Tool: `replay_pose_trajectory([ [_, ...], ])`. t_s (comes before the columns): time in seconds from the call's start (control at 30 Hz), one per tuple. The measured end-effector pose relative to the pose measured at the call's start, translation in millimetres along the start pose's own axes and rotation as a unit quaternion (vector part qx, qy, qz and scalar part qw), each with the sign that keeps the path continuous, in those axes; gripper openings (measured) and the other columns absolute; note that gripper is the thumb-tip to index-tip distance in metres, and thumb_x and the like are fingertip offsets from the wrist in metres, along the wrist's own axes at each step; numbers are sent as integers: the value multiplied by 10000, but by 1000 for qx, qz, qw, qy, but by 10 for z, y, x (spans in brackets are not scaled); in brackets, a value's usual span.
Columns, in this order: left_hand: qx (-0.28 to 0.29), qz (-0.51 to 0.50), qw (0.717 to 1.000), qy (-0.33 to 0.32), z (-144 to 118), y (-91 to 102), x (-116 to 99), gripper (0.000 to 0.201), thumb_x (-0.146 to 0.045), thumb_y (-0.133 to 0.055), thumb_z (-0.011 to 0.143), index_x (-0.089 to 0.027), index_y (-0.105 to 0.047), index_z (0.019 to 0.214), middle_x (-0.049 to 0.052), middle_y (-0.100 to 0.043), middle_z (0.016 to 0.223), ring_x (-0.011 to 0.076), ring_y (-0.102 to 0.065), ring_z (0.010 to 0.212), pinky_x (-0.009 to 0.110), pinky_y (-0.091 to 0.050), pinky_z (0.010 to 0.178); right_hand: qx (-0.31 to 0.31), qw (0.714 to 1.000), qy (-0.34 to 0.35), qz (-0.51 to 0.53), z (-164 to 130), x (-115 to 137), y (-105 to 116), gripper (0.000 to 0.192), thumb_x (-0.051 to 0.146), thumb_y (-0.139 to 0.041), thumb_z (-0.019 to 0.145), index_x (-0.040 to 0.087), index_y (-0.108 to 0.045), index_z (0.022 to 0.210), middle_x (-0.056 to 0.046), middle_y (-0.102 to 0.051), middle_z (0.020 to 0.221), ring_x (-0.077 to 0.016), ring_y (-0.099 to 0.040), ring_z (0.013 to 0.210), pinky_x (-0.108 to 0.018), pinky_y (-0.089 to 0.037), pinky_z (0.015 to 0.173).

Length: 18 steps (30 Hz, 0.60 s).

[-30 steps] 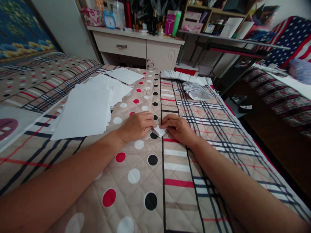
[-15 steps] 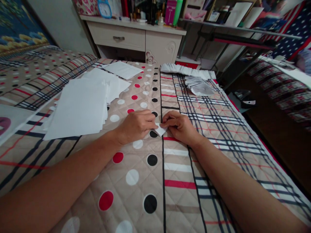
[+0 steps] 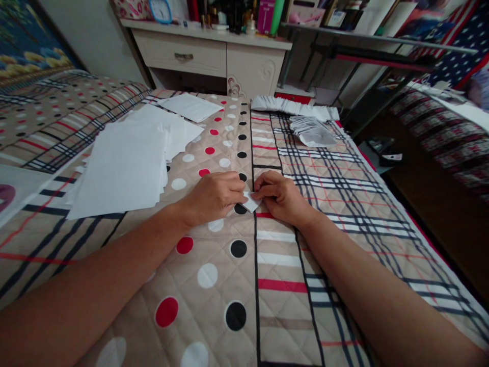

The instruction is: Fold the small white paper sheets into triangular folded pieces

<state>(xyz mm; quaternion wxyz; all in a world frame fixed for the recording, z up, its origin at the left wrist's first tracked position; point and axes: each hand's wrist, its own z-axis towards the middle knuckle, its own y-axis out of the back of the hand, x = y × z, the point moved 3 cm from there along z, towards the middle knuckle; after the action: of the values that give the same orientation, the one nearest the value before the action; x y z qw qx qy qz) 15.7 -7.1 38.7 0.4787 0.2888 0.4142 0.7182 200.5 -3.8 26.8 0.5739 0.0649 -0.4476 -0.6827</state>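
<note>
A small folded piece of white paper (image 3: 251, 202) lies between my two hands, just above the patterned bedspread (image 3: 214, 316). My left hand (image 3: 220, 196) pinches its left side, fingers bent and closed. On its right side my right hand (image 3: 278, 196) grips it between thumb and fingers. The fingers cover much of the paper, so its full shape is hidden. Left of my hands is a stack of white paper sheets (image 3: 118, 168). Farther off on the right lies a fanned pile of folded paper pieces (image 3: 311, 132), with a long row of folded papers (image 3: 294, 107) behind it.
At the far end of the bed stands a white cabinet (image 3: 179, 53) with bottles and a blue clock (image 3: 160, 10) on top. A glass-topped desk (image 3: 367, 43) is at the back right. Past the bed's right edge, a black item (image 3: 382, 150) sits low down.
The view has shifted slightly, so everything sits a little higher in the picture. Both hands keep their hold on the small paper, with hardly any movement.
</note>
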Motion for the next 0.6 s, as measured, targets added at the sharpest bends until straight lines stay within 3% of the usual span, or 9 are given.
replay_pose_trajectory([
  [0.37, 46, 1, 999, 8, 10, 35, -61, 269, -32, -530, 848, -202, -732, 895, 2, -578, 780, 165, -521, 860, 274, -410, 706, 35, 999, -19, -5, 6, 52, 17, 230, 26, -484, 704, 86, -705, 723, -90, -584, 869, -175, -533, 839, -309, -428, 771],
  [0.6, -5, -93, 994, 53, -30, -7, -7, 263, -6, -564, 786, -187, -745, 849, 6, -604, 791, 137, -548, 818, 241, -444, 717, 36, 997, -61, 18, -1, 61, 42, 265, 101, -469, 708, 87, -730, 752, -89, -591, 890, -175, -538, 833, -304, -428, 746],
])
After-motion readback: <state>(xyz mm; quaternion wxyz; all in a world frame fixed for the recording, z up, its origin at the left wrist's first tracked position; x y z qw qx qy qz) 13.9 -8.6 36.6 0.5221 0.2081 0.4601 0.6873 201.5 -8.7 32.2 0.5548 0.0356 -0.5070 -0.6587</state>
